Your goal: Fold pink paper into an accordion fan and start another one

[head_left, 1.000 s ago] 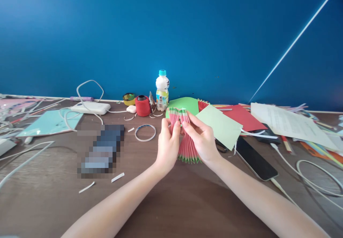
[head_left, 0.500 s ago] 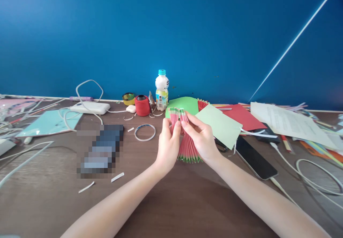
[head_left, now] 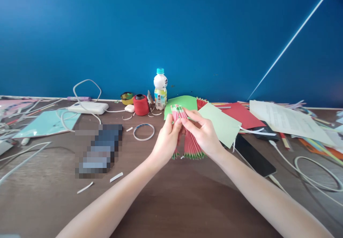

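Note:
Both hands grip a pleated paper fan, red-pink with green edges, just above the middle of the table. My left hand is closed round the folds on the left, its thumb on the near side. My right hand pinches the folds on the right between thumb and fingers. The gathered upper ends stand close together above the thumbs, while the lower pleats spread out beneath the hands. Behind them lies a sheet of green paper, and a pale green sheet is just beyond my right hand.
A bottle stands at the back by a red roll. A tape ring and a pixelated dark device lie left. On the right are red paper, a black phone and a white cable.
The gathered upper ends have come closer together. Below the hands, the pleats now show a gap between a small left part and the larger right part.

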Demonstrator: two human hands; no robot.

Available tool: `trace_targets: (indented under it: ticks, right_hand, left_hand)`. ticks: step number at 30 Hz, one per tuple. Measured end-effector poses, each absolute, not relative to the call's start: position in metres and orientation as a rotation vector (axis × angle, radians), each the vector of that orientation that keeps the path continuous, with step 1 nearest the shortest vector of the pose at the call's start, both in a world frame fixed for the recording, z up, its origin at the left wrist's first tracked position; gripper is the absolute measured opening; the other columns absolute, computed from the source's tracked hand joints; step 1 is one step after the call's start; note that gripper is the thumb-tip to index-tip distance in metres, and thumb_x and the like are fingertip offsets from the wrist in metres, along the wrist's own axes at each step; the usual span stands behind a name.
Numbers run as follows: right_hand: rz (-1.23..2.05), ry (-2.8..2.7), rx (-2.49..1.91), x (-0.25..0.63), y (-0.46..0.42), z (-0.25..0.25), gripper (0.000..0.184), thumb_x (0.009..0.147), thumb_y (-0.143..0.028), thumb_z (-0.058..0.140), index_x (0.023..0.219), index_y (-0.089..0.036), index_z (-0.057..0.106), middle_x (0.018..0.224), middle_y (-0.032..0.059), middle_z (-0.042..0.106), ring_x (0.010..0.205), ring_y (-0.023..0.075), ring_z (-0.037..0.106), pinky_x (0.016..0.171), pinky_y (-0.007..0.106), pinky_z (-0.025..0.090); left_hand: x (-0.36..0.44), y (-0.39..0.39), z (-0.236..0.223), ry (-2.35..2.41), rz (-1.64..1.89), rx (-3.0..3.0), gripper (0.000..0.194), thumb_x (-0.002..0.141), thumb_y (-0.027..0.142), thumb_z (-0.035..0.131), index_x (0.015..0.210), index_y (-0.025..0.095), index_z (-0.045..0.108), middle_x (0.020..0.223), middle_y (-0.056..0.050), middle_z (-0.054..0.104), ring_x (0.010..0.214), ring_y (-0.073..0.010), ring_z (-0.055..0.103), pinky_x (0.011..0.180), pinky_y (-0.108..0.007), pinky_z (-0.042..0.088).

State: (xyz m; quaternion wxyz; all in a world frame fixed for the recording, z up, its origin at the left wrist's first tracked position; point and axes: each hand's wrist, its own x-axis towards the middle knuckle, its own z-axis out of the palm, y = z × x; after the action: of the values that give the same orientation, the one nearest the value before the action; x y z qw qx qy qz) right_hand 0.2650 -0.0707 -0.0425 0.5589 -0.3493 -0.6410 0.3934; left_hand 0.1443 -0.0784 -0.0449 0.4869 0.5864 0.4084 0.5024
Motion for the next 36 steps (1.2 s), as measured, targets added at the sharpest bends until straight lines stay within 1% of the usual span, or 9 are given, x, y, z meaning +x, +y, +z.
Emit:
trace_targets:
  ticks: [5, 14, 19, 22, 25, 28, 31, 33, 36]
  right_hand:
    - [0.942, -1.550, -0.812, 0.266, -0.070, -0.041, 0.034, 0.081, -0.036, 0.054, 0.115, -0.028, 0.059, 0.098, 0.0033, 0.056, 0.075, 0.0135, 0.057, 0.066, 0.029, 0.052]
    - [0.915, -1.476, -0.830, 0.263, -0.070, -0.041, 0.032, 0.081, -0.039, 0.053, 0.111, -0.030, 0.061, 0.096, 0.0019, 0.058, 0.077, 0.0155, 0.057, 0.067, 0.032, 0.052]
    - [1.022, -1.403, -0.862, 0.263, -0.072, -0.036, 0.035, 0.081, -0.038, 0.053, 0.114, -0.028, 0.059, 0.076, 0.0005, 0.057, 0.054, 0.0113, 0.051, 0.051, 0.030, 0.049]
    - [0.978, -1.336, -0.864, 0.265, -0.072, -0.034, 0.033, 0.081, -0.036, 0.054, 0.111, -0.026, 0.061, 0.064, -0.0020, 0.052, 0.054, 0.0103, 0.049, 0.056, 0.028, 0.047]
    - [0.924, -1.310, -0.856, 0.266, -0.070, -0.034, 0.034, 0.082, -0.036, 0.052, 0.114, -0.025, 0.059, 0.059, -0.0034, 0.049, 0.057, 0.0103, 0.048, 0.059, 0.027, 0.045]
    - [0.924, -1.296, -0.874, 0.266, -0.069, -0.036, 0.037, 0.082, -0.038, 0.053, 0.116, -0.025, 0.057, 0.064, -0.0019, 0.054, 0.059, 0.0108, 0.050, 0.060, 0.028, 0.046]
    - [0.951, -1.313, -0.895, 0.265, -0.069, -0.038, 0.041, 0.081, -0.039, 0.053, 0.120, -0.026, 0.054, 0.083, 0.0024, 0.062, 0.067, 0.0139, 0.057, 0.064, 0.032, 0.050]
    - [0.961, -1.326, -0.887, 0.264, -0.068, -0.039, 0.043, 0.080, -0.039, 0.053, 0.122, -0.027, 0.053, 0.094, 0.0039, 0.063, 0.074, 0.0161, 0.059, 0.070, 0.036, 0.052]
    - [0.962, -1.332, -0.880, 0.264, -0.068, -0.040, 0.044, 0.080, -0.040, 0.053, 0.122, -0.028, 0.052, 0.100, 0.0040, 0.063, 0.079, 0.0178, 0.060, 0.076, 0.039, 0.052]
  left_hand:
    - [0.140, -0.073, -0.047, 1.026, 1.168, 1.532, 0.021, 0.087, 0.042, 0.037, 0.084, 0.022, 0.039, 0.057, 0.006, 0.041, 0.043, -0.0064, 0.040, 0.037, -0.017, 0.032]
    - [0.141, -0.078, -0.042, 1.014, 1.164, 1.545, 0.022, 0.087, 0.044, 0.036, 0.083, 0.023, 0.039, 0.059, 0.005, 0.044, 0.047, -0.0072, 0.044, 0.042, -0.018, 0.037]
    - [0.141, -0.080, -0.037, 0.886, 1.149, 1.407, 0.023, 0.087, 0.043, 0.035, 0.079, 0.022, 0.036, 0.062, 0.005, 0.045, 0.048, -0.0079, 0.047, 0.041, -0.019, 0.040]
    - [0.140, -0.078, -0.035, 0.913, 1.148, 1.393, 0.021, 0.088, 0.041, 0.034, 0.079, 0.022, 0.034, 0.061, 0.005, 0.046, 0.047, -0.0080, 0.048, 0.039, -0.017, 0.038]
    - [0.139, -0.077, -0.035, 0.953, 1.162, 1.401, 0.020, 0.089, 0.039, 0.033, 0.079, 0.022, 0.033, 0.060, 0.006, 0.046, 0.047, -0.0074, 0.049, 0.039, -0.016, 0.037]
    - [0.140, -0.077, -0.035, 0.932, 1.178, 1.400, 0.020, 0.089, 0.040, 0.035, 0.080, 0.022, 0.034, 0.060, 0.006, 0.047, 0.048, -0.0073, 0.050, 0.041, -0.015, 0.037]
    - [0.142, -0.078, -0.036, 0.869, 1.180, 1.367, 0.021, 0.088, 0.041, 0.037, 0.082, 0.021, 0.035, 0.060, 0.005, 0.048, 0.049, -0.0079, 0.050, 0.043, -0.017, 0.040]
    - [0.143, -0.078, -0.037, 0.849, 1.176, 1.353, 0.021, 0.087, 0.042, 0.037, 0.082, 0.021, 0.036, 0.059, 0.006, 0.047, 0.049, -0.0080, 0.050, 0.044, -0.018, 0.041]
    - [0.143, -0.079, -0.037, 0.857, 1.160, 1.346, 0.021, 0.088, 0.042, 0.037, 0.081, 0.021, 0.036, 0.058, 0.006, 0.047, 0.049, -0.0079, 0.049, 0.046, -0.018, 0.042]
